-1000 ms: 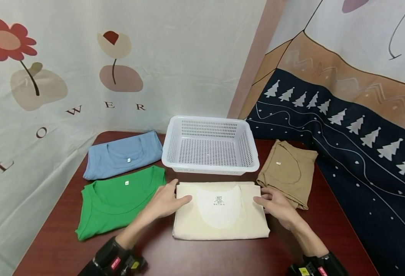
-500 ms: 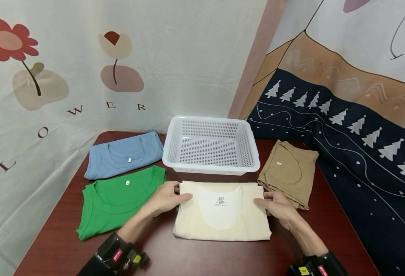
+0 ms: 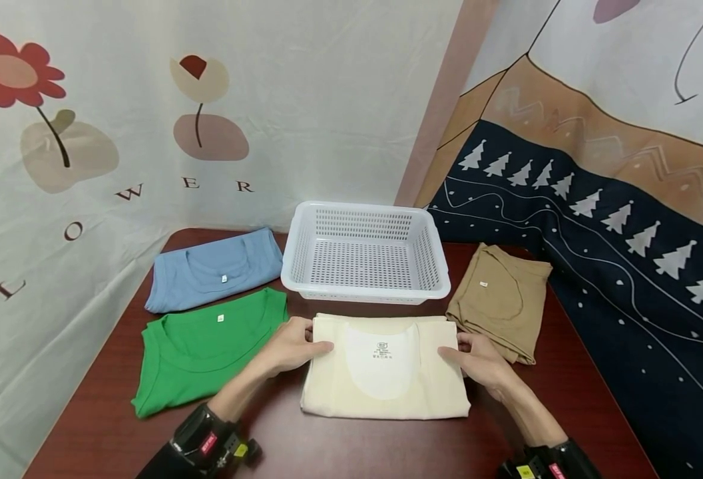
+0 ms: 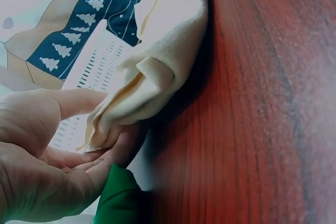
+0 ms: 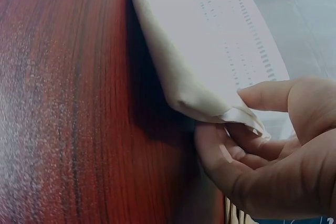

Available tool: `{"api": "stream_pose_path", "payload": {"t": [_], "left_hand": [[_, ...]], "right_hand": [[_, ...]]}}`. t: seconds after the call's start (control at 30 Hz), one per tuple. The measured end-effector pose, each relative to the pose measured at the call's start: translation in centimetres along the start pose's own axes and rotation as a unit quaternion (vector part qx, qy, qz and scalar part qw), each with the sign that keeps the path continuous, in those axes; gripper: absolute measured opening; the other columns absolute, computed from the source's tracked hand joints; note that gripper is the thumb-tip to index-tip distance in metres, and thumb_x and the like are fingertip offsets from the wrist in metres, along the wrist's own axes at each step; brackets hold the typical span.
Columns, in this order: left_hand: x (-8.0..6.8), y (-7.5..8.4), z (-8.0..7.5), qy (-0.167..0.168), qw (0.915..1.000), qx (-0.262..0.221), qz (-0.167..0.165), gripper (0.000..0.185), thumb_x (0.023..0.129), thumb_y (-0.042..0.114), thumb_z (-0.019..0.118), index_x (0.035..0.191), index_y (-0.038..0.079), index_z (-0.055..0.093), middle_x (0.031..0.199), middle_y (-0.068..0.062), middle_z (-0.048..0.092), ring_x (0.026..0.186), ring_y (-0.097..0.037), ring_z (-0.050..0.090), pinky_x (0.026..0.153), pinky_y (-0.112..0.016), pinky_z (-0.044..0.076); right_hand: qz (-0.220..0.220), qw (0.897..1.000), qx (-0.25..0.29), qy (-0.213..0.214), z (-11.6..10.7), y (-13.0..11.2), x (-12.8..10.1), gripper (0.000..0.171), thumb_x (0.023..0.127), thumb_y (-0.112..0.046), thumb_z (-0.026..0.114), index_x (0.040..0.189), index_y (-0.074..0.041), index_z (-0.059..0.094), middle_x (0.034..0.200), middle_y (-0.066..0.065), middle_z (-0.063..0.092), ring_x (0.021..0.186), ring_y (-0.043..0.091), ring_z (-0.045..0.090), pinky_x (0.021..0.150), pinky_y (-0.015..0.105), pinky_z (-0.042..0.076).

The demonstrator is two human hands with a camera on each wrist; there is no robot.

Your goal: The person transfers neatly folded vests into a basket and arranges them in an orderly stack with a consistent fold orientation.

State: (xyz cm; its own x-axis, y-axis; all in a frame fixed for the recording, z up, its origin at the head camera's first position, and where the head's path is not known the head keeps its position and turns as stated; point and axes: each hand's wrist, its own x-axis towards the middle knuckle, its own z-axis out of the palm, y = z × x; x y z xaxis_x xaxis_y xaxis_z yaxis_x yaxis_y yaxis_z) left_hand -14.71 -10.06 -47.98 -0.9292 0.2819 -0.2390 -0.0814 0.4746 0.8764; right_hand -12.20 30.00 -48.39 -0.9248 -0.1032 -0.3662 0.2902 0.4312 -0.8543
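Observation:
A folded cream shirt (image 3: pixel 381 392) with a white neckline panel and printed label is in front of the basket. My left hand (image 3: pixel 290 346) pinches its left side, thumb on top and fingers beneath. On the opposite side my right hand (image 3: pixel 480 359) grips it the same way. In the left wrist view the left hand (image 4: pixel 58 156) holds the layered edge of the cloth, which bulges above the table. The right wrist view has the right hand (image 5: pixel 278 150) with curled fingers under the shirt's corner (image 5: pixel 178 87).
A white perforated plastic basket (image 3: pixel 366 294) stands behind the shirt. To the left lie a folded blue shirt (image 3: pixel 208 266) and a folded green shirt (image 3: pixel 208 352). A folded brown shirt (image 3: pixel 501 299) is at the right. All rest on the dark red table (image 3: pixel 375 452).
The left hand has moved its fingers under the shirt's left edge, and the shirt's far side has shifted slightly right. Right-hand fingers have tucked under too. The other shirts and basket stay put.

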Motion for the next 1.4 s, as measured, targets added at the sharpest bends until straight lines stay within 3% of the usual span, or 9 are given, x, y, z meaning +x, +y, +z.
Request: {"api": "stream_pose_path", "payload": {"t": [0.3, 0.67, 1.4], "left_hand": [[0.3, -0.1, 0.4, 0.017, 0.9994, 0.03, 0.004, 0.009, 0.096, 0.014, 0.084, 0.102, 0.008, 0.082, 0.084, -0.002, 0.081, 0.073, -0.012, 0.073, 0.067, -0.028, 0.059], [0.3, -0.2, 0.5, 0.026, 0.9995, 0.017, 0.007, 0.016, 0.097, 0.015, 0.083, 0.111, 0.007, 0.082, 0.089, -0.004, 0.081, 0.077, -0.012, 0.073, 0.07, -0.028, 0.06], [-2.9, 1.5, -1.9, -0.007, 0.999, -0.02, 0.038, 0.037, 0.1, 0.022, 0.083, 0.128, -0.001, 0.076, 0.1, -0.007, 0.083, 0.086, -0.012, 0.074, 0.076, -0.027, 0.059]], "right_hand": [[-0.011, 1.0, 0.012, -0.009, 0.1, 0.4, 0.2, 0.054, 0.112, -0.017, 0.07, 0.151, 0.017, 0.055, 0.114, 0.022, 0.08, 0.087, 0.025, 0.081, 0.072, 0.041, 0.07], [-0.02, 1.0, -0.003, -0.004, -0.3, 0.1, -0.2, 0.054, 0.111, -0.017, 0.071, 0.151, 0.016, 0.056, 0.119, 0.024, 0.078, 0.092, 0.023, 0.08, 0.076, 0.035, 0.068], [-0.041, 0.999, 0.013, -0.021, -1.4, -2.0, -1.9, 0.057, 0.11, -0.016, 0.073, 0.156, 0.012, 0.054, 0.129, 0.026, 0.079, 0.101, 0.025, 0.082, 0.085, 0.035, 0.069]]}}
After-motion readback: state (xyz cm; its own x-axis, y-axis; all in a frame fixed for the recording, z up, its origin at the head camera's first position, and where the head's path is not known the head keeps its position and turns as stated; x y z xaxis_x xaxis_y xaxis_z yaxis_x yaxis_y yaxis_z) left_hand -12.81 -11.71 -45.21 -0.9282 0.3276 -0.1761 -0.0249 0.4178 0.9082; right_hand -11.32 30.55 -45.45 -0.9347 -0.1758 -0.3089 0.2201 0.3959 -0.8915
